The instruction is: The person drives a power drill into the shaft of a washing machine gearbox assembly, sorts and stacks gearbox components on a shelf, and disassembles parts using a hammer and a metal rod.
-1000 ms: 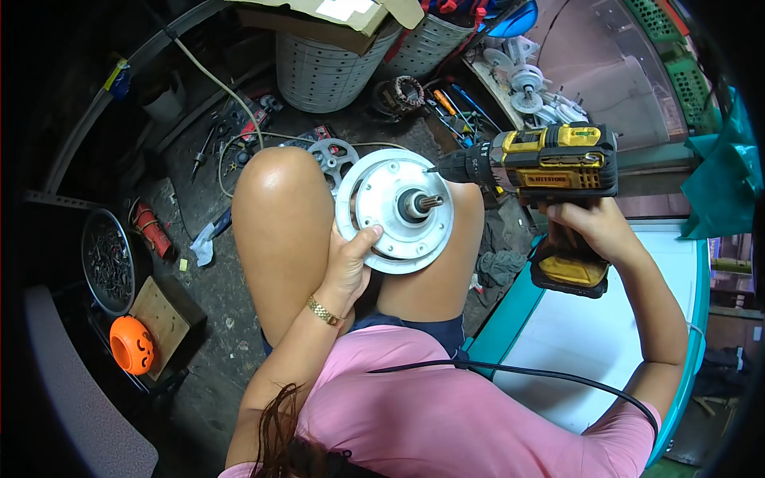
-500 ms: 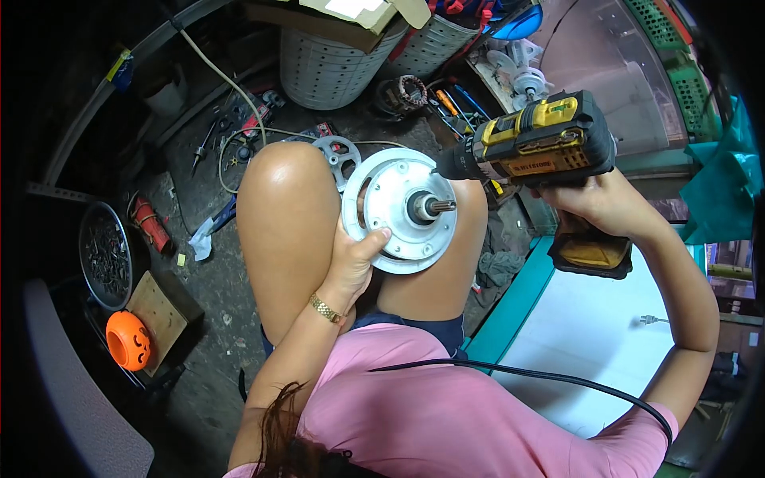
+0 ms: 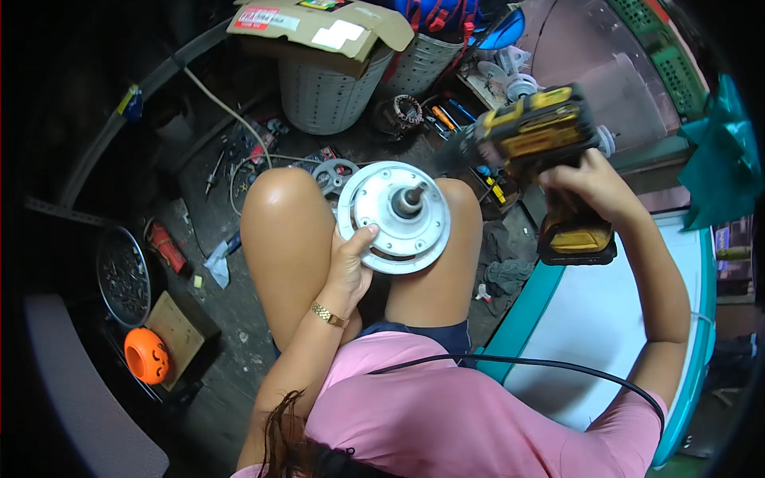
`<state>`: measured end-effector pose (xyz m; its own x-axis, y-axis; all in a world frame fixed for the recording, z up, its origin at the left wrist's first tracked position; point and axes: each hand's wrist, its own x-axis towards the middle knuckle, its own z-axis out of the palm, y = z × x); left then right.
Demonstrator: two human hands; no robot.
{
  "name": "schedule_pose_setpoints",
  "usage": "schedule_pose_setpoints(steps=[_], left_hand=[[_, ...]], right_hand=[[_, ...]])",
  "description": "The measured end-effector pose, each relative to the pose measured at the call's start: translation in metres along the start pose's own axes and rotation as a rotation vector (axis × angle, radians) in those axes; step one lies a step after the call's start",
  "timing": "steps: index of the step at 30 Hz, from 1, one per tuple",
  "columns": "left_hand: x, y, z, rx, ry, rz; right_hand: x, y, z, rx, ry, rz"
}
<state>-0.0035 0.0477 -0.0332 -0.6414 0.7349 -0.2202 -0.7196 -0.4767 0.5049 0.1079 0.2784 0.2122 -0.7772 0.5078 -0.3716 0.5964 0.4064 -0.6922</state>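
Observation:
My left hand [image 3: 354, 259] is closed on the lower left rim of a round silver metal gearbox [image 3: 382, 217], thumb on its face. A splined shaft [image 3: 414, 194] juts from its centre, and small screw holes ring the face. The gearbox rests over my knees. My right hand [image 3: 586, 187] grips the handle of a yellow and black cordless drill [image 3: 540, 127], blurred by motion. The drill's chuck points left, beyond the gearbox's upper right rim and apart from it. The tip of the bit is too blurred to make out.
A perforated metal drum [image 3: 327, 99] stands ahead with a cardboard box [image 3: 319, 28] on it. On the floor lie a spoked pulley [image 3: 333, 175] and a red power tool [image 3: 166, 247]. A bowl of screws [image 3: 124, 279] and an orange pumpkin bucket [image 3: 147, 355] are at left; a white teal-edged panel [image 3: 598, 334] is at right.
The drill has moved away from the gearbox's rim, where its tip was at a hole. My left hand has turned and tilted the gearbox, so the shaft points more upward in view.

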Motion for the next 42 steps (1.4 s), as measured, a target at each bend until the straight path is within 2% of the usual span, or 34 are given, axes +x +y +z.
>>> schedule_pose_setpoints(steps=[1, 3, 5, 7, 8, 10, 11, 12, 13, 14, 15, 17, 19, 23, 27, 31, 35, 36, 39, 40, 42], left_hand=[[0.000, 0.002, -0.001, -0.027, 0.014, -0.025], [-0.001, 0.008, -0.001, -0.084, 0.048, -0.060], [-0.001, 0.014, -0.003, -0.065, 0.032, -0.047], [-0.003, 0.024, 0.005, -0.038, 0.003, -0.034], [-0.004, 0.028, 0.012, -0.057, 0.002, -0.045], [-0.005, 0.035, 0.018, -0.123, -0.014, -0.081], [-0.005, 0.037, 0.020, -0.157, -0.020, -0.100], [-0.006, 0.039, 0.023, -0.173, -0.032, -0.108], [-0.008, 0.041, 0.024, -0.216, -0.036, -0.125], [-0.008, 0.042, 0.026, -0.261, -0.041, -0.145], [-0.009, 0.043, 0.028, -0.308, -0.046, -0.167], [-0.009, 0.043, 0.031, -0.360, -0.032, -0.182], [-0.005, 0.044, 0.027, -0.433, -0.009, -0.218], [0.001, 0.042, 0.020, -0.382, -0.106, -0.285], [0.004, 0.040, 0.024, -0.513, -0.108, -0.316], [0.005, 0.045, 0.030, -0.390, -0.034, -0.224], [0.000, 0.047, 0.039, -0.330, -0.009, -0.166], [-0.001, 0.050, 0.039, -0.362, -0.141, -0.203], [-0.002, 0.050, 0.048, -0.299, -0.010, -0.128], [-0.003, 0.053, 0.052, -0.322, 0.009, -0.132], [-0.003, 0.055, 0.056, -0.312, -0.032, -0.130]], right_hand=[[-0.004, 0.010, -0.008, 0.063, 0.061, 0.029], [-0.014, 0.035, -0.017, 0.334, 0.146, -0.065], [-0.017, 0.086, -0.025, 0.565, 0.248, -0.097], [-0.015, 0.137, -0.027, 0.744, 0.162, -0.177], [-0.016, 0.158, -0.020, 0.784, 0.219, -0.191], [-0.010, 0.218, -0.003, 0.922, 0.321, -0.121], [-0.003, 0.264, 0.004, 0.847, 0.430, 0.000], [0.000, 0.282, 0.022, 0.785, 0.561, 0.008], [0.014, 0.336, 0.033, 0.698, 0.623, 0.099], [0.021, 0.368, 0.054, 0.550, 0.819, 0.115], [0.022, 0.387, 0.070, 0.129, 0.914, 0.054], [0.024, 0.416, 0.106, 0.049, 0.965, 0.139], [0.025, 0.448, 0.138, -0.007, 0.937, 0.401], [0.023, 0.475, 0.197, -0.025, 0.993, 0.638], [0.020, 0.465, 0.222, -0.041, 0.914, 0.848], [0.028, 0.472, 0.234, -0.135, 0.915, 0.808], [0.040, 0.474, 0.235, -0.054, 0.905, 0.868], [0.042, 0.479, 0.238, -0.046, 0.903, 0.860], [0.050, 0.493, 0.245, 0.001, 0.917, 0.860], [0.049, 0.500, 0.244, 0.041, 0.844, 0.862], [0.050, 0.507, 0.245, 0.071, 0.813, 0.855]])
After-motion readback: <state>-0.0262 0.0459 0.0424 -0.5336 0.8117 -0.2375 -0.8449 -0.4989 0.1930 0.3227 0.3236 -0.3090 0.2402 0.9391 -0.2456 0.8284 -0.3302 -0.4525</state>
